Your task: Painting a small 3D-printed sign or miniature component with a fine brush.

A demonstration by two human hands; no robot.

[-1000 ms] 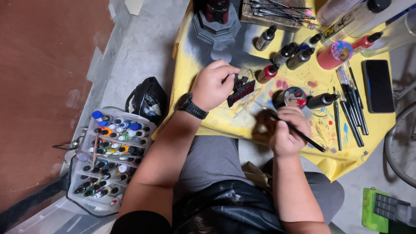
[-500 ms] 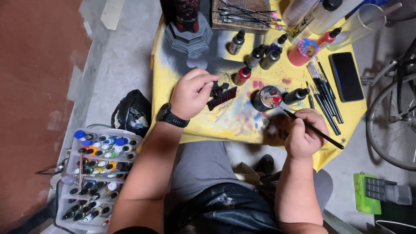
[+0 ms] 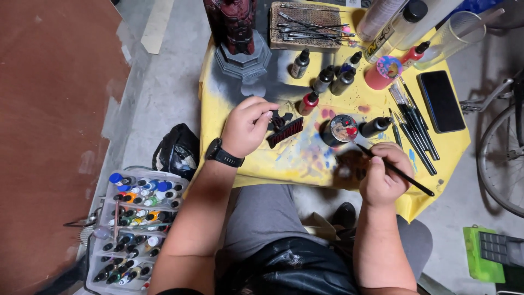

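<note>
My left hand (image 3: 246,127), with a black watch on the wrist, pinches a small dark red and black model part (image 3: 284,129) over the yellow cloth (image 3: 234,90). My right hand (image 3: 385,173) grips a thin black paintbrush (image 3: 401,173). The brush tip reaches into a small round paint palette (image 3: 344,128) smeared with red, white and blue. Small dark paint bottles (image 3: 327,79) stand just beyond the palette, and one lies on its side (image 3: 375,127) beside it.
A dark red figure on a grey base (image 3: 240,41) stands at the back. Spare brushes (image 3: 412,117), a black phone (image 3: 441,101) and a clear cup (image 3: 450,38) lie right. A tray of paint bottles (image 3: 134,224) and a black bag (image 3: 176,150) sit on the floor left; bicycle wheel (image 3: 499,158) right.
The view has shifted, so the table sits more central. My right hand has brought the brush tip up to the palette. My left hand still holds the part.
</note>
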